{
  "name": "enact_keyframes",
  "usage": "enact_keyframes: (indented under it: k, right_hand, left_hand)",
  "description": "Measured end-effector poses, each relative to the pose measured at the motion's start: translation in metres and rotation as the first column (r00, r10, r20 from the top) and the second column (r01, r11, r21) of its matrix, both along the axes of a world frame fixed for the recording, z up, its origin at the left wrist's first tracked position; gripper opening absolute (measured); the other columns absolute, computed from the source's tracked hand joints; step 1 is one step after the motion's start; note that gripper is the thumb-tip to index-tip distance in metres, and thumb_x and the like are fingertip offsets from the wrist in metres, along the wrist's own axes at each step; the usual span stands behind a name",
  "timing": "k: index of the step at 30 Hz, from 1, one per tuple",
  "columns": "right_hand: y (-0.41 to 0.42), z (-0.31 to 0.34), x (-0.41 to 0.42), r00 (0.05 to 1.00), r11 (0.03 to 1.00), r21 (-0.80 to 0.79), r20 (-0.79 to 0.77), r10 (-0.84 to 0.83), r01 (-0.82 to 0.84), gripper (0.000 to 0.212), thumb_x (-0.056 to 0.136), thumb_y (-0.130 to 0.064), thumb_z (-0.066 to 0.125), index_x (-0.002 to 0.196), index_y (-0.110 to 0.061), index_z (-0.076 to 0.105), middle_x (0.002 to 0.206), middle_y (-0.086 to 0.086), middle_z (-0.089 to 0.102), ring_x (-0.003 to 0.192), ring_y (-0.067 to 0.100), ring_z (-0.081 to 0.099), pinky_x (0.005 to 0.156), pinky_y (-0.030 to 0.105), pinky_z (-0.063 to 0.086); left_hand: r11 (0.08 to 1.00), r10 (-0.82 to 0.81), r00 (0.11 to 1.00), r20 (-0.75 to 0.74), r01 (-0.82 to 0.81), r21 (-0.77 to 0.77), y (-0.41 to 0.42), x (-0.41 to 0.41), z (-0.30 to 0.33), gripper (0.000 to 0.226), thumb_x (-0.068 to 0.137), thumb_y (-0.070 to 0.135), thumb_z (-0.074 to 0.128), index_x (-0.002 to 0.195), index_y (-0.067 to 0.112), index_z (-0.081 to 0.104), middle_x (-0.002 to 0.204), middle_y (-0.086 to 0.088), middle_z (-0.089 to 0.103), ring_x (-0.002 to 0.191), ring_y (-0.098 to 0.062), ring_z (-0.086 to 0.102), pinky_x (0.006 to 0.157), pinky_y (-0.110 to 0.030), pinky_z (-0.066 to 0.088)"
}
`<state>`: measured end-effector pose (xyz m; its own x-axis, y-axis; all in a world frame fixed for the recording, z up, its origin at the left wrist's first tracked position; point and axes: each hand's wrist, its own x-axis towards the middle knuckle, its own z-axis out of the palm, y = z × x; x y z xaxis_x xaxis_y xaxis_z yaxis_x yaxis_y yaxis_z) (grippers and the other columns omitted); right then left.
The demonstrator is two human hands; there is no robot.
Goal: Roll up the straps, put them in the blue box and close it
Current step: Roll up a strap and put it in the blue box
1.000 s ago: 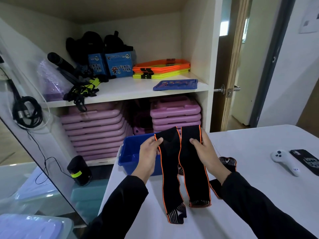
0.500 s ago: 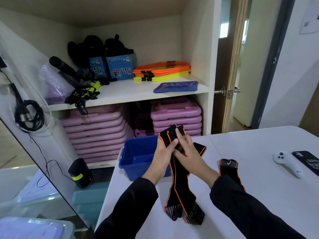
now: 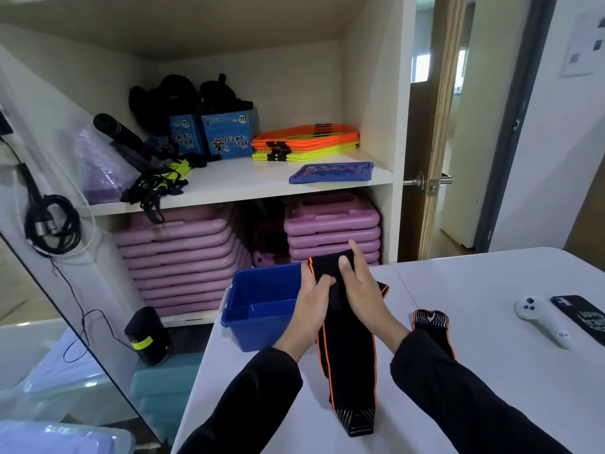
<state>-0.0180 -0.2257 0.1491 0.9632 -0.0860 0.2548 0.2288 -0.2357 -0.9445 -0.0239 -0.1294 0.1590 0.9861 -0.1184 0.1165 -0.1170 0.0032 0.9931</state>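
Observation:
A black strap with orange edges (image 3: 348,362) lies folded lengthwise on the white table (image 3: 491,322), its grey-striped end pointing toward me. My left hand (image 3: 313,299) pinches its top end at the left side. My right hand (image 3: 361,290) presses on the same end with fingers stretched upward. The open blue box (image 3: 258,309) stands just left of my hands at the table's left edge, its inside apparently empty. A second black strap (image 3: 430,322) lies to the right, partly under my right sleeve. The box's blue lid (image 3: 332,172) rests on the shelf.
A white controller (image 3: 540,317) and a black phone (image 3: 586,317) lie at the table's right. Behind the table stands a shelf with stacked pink cases (image 3: 330,231), blue cartons (image 3: 226,136) and orange-yellow frames (image 3: 306,144). A black cylinder (image 3: 147,335) sits on the floor.
The strap, held up and spread wide a second ago, has been folded lengthwise into a narrow band. Both hands came together at its top end.

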Motion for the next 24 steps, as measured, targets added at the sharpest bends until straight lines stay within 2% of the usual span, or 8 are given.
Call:
enact_keyframes:
  k: [3,5,7,11,13,16,19,24]
  right_hand:
    - [-0.004,0.01,-0.006,0.996,0.97,0.234,-0.031,0.081,-0.072,0.054,0.096,-0.036,0.041,0.146,-0.029,0.022,0.139,-0.017,0.034,0.131,0.002,0.031,0.105,0.021,0.026]
    - [-0.007,0.015,-0.007,0.979,0.928,0.329,-0.046,0.201,-0.175,0.037,0.093,-0.029,0.049,0.13,-0.023,0.049,0.122,-0.008,0.059,0.116,0.013,0.055,0.097,0.027,0.044]
    - [-0.006,0.02,-0.006,0.967,0.911,0.352,-0.059,0.249,-0.213,0.023,0.09,-0.02,0.055,0.112,-0.019,0.06,0.105,0.001,0.069,0.102,0.02,0.065,0.09,0.03,0.051]
    - [-0.002,0.026,0.0,0.98,0.924,0.342,-0.04,0.196,-0.171,0.016,0.089,-0.013,0.057,0.101,-0.023,0.061,0.097,0.0,0.07,0.091,0.015,0.067,0.081,0.025,0.053]
    - [0.0,0.029,0.002,0.985,0.933,0.324,-0.016,0.171,-0.157,0.02,0.088,-0.015,0.058,0.108,-0.017,0.062,0.103,0.005,0.07,0.098,0.02,0.067,0.086,0.031,0.053]
    - [-0.002,0.04,0.009,0.993,0.904,0.415,0.007,0.115,-0.107,0.027,0.087,-0.014,0.06,0.114,-0.01,0.059,0.111,0.013,0.068,0.103,0.026,0.065,0.093,0.039,0.051]
    - [-0.009,0.058,0.016,0.995,0.893,0.438,0.053,0.087,-0.102,0.024,0.087,-0.015,0.061,0.11,-0.017,0.059,0.105,0.005,0.067,0.1,0.021,0.064,0.093,0.038,0.051]
    - [-0.014,0.077,0.023,0.987,0.902,0.407,0.127,0.101,-0.145,0.014,0.087,-0.018,0.061,0.099,-0.024,0.061,0.099,0.0,0.068,0.096,0.017,0.064,0.093,0.037,0.05]
  left_hand:
    - [0.996,0.034,0.998,0.045,-0.03,-0.084,0.005,0.0,0.005,0.019,0.089,0.008,0.039,0.099,0.023,0.046,0.086,0.005,0.056,0.08,-0.008,0.054,0.074,-0.024,0.046]
    - [0.99,0.049,0.997,0.064,-0.04,-0.132,0.009,0.002,0.01,0.018,0.09,0.009,0.037,0.099,0.02,0.049,0.084,0.006,0.056,0.078,-0.006,0.055,0.072,-0.023,0.047]
    - [0.986,0.041,0.997,0.071,-0.029,-0.161,0.012,0.006,0.014,0.02,0.09,0.01,0.036,0.099,0.017,0.052,0.084,0.007,0.058,0.076,-0.003,0.057,0.065,-0.016,0.05]
    - [0.98,0.007,0.998,0.056,0.004,-0.198,0.013,0.01,0.018,0.014,0.092,0.015,0.039,0.098,0.023,0.049,0.088,0.006,0.06,0.079,-0.002,0.059,0.068,-0.018,0.05]
    - [0.982,0.0,0.997,0.077,0.015,-0.187,0.013,0.01,0.017,0.012,0.092,0.021,0.048,0.102,0.028,0.048,0.093,0.01,0.062,0.086,-0.002,0.061,0.071,-0.017,0.049]
    - [0.993,-0.067,0.991,0.116,0.078,-0.093,0.014,0.011,0.007,0.032,0.085,0.023,0.062,0.113,0.028,0.047,0.104,0.011,0.063,0.098,-0.005,0.062,0.078,-0.018,0.051]
    - [0.99,-0.143,0.989,0.047,0.143,0.01,0.014,0.01,-0.009,0.029,0.081,0.023,0.066,0.109,0.025,0.056,0.106,0.004,0.067,0.099,-0.009,0.064,0.082,-0.022,0.052]
    - [0.984,-0.18,0.982,-0.056,0.179,-0.014,0.013,0.011,-0.019,0.018,0.084,0.022,0.063,0.102,0.017,0.062,0.105,-0.008,0.07,0.098,-0.02,0.067,0.091,-0.033,0.053]
